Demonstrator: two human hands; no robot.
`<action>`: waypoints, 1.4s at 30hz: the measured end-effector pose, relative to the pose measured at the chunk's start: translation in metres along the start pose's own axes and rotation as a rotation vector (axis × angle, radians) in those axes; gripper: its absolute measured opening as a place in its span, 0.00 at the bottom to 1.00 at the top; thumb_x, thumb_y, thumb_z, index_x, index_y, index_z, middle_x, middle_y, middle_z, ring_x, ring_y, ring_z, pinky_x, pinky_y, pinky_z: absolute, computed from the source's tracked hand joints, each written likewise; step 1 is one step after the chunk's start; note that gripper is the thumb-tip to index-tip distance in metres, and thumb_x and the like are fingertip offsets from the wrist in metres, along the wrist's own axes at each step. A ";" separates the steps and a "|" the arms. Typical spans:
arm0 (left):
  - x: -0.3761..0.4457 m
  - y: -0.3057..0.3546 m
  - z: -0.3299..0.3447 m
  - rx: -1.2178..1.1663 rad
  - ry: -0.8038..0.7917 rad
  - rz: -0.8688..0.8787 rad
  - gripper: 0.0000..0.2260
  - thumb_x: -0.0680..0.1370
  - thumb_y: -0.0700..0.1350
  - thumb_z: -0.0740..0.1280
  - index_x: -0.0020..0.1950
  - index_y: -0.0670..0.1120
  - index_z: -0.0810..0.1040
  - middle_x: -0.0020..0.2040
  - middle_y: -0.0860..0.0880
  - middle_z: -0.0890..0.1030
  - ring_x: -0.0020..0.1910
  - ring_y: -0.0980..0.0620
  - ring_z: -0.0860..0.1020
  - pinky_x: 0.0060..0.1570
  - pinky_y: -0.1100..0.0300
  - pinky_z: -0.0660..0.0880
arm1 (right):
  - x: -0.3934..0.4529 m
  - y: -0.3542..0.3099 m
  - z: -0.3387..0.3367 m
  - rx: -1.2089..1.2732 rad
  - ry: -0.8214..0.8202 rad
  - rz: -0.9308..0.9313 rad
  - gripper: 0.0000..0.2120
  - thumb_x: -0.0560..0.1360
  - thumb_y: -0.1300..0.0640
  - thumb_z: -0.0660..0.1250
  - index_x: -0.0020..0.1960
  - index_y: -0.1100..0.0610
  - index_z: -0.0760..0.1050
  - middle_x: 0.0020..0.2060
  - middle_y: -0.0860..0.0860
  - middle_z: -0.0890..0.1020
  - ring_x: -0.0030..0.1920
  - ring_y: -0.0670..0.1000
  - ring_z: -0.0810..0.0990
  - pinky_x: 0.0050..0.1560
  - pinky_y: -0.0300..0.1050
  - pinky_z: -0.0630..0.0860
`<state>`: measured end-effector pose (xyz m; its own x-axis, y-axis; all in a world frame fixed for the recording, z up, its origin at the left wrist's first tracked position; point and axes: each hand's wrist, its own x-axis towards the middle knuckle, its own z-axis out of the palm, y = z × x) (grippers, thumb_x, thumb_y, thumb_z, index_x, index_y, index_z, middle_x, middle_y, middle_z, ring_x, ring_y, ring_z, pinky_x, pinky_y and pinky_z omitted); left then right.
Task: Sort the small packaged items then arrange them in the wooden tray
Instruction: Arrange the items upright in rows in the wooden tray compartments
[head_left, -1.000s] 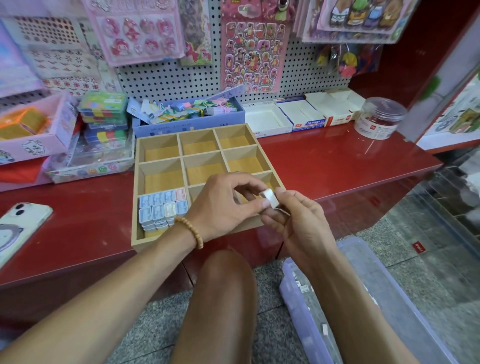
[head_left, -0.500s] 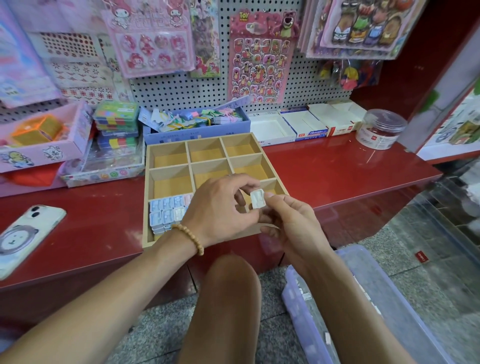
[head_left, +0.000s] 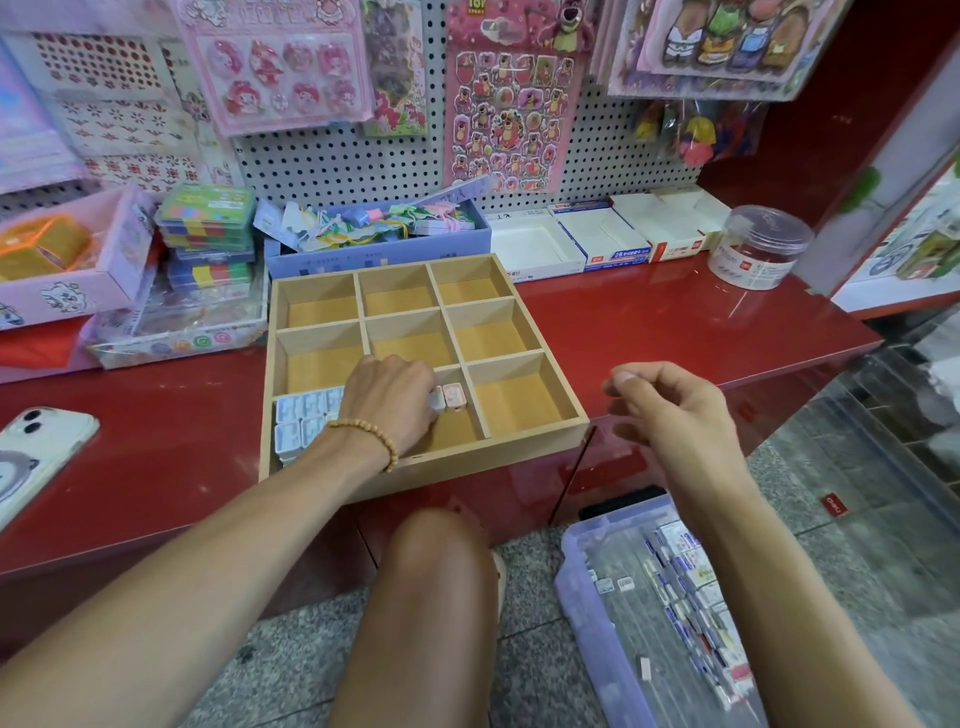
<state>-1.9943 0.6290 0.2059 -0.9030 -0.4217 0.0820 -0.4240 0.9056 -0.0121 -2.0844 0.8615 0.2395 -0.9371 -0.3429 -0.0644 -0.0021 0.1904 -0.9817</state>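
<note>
1. Your left hand (head_left: 392, 397) is down in the wooden tray (head_left: 498, 446), in the near middle compartment. Its curled fingers are closed on a small pale packet (head_left: 435, 399). That packet touches a pink packet (head_left: 453, 397) just to its right.

2. Your right hand (head_left: 670, 410) hangs in the air to the right of the tray, above the near edge of the red shelf (head_left: 675, 327). Its fingers are loosely curled and hold nothing, so it is free.

3. The near left compartment already holds rows of blue-white packets (head_left: 304, 418), packed side by side. The other six compartments look bare.

4. The unsorted stock lies in the purple bin (head_left: 582, 597) on the floor, near and to the right, below your right forearm. That puts your right hand much closer to the bin than your left. The bin's loose packets (head_left: 691, 587) run in a band from near to far, and they are blurred, so I cannot tell their colours apart with confidence.

5. For the next pick, reach down and towards yourself with the right hand. The left stays at the tray to seat what arrives.

6. The two packets in the middle compartment stand upright against its far wall, side by side from left to right. Add the next pink one at the right end of that row.

7. Most of the sorting is still ahead.
</note>
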 end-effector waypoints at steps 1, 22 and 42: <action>0.000 0.001 0.002 0.004 0.005 0.004 0.07 0.78 0.51 0.67 0.47 0.49 0.81 0.44 0.47 0.83 0.47 0.44 0.79 0.49 0.54 0.69 | 0.001 0.002 -0.002 0.000 0.003 0.001 0.06 0.78 0.59 0.68 0.44 0.53 0.82 0.47 0.59 0.85 0.44 0.51 0.81 0.52 0.57 0.80; -0.027 0.025 -0.047 -0.468 0.180 -0.065 0.12 0.74 0.48 0.68 0.56 0.49 0.83 0.43 0.54 0.85 0.48 0.51 0.82 0.53 0.55 0.77 | -0.024 0.019 -0.049 -0.066 0.035 -0.040 0.05 0.79 0.58 0.67 0.48 0.53 0.82 0.42 0.53 0.86 0.48 0.61 0.84 0.56 0.64 0.79; -0.105 0.203 0.060 -1.097 -0.315 -0.023 0.07 0.79 0.43 0.66 0.45 0.49 0.83 0.40 0.50 0.84 0.39 0.55 0.82 0.42 0.53 0.81 | -0.122 0.140 -0.201 -0.039 0.331 0.053 0.06 0.80 0.60 0.66 0.49 0.50 0.78 0.45 0.64 0.82 0.43 0.57 0.79 0.48 0.58 0.79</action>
<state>-1.9894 0.8541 0.1346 -0.9386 -0.2911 -0.1850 -0.2917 0.3837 0.8762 -2.0407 1.1147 0.1464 -0.9988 -0.0158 -0.0473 0.0422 0.2367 -0.9707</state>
